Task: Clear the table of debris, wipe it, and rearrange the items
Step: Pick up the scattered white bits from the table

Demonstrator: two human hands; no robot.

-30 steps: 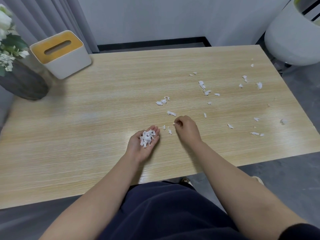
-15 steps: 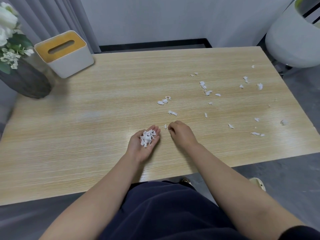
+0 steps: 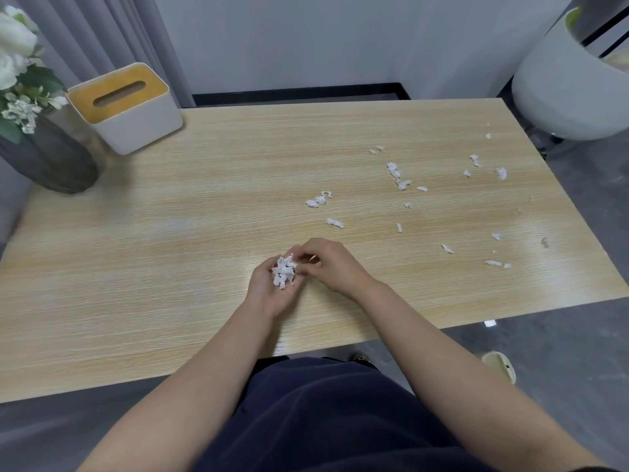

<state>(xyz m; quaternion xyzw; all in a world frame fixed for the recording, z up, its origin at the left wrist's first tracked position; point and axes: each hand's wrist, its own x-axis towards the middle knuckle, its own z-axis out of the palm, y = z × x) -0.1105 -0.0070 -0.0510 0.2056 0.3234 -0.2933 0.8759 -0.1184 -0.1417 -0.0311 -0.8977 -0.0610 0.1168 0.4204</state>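
We see a small heap of white paper scraps (image 3: pixel 283 271) lying in the cupped palm of the left hand (image 3: pixel 272 287), which is turned upward above the table (image 3: pixel 170 267), not far from its near edge and about in the middle of its length. The fingers of this hand are a little curled around the heap and carry it. The right hand (image 3: pixel 335 265) is just beside it, touching the heap; its fingers are bent and close together at the scraps, and we think they pinch a small piece, though this is hard to tell. More loose scraps (image 3: pixel 398 175) lie spread over the right half of the table, toward its right edge. At the far left corner stands a tissue box (image 3: pixel 126 107) with a wooden lid, and beside it, at the left edge, a dark vase (image 3: pixel 51 158) with white flowers (image 3: pixel 17 69).
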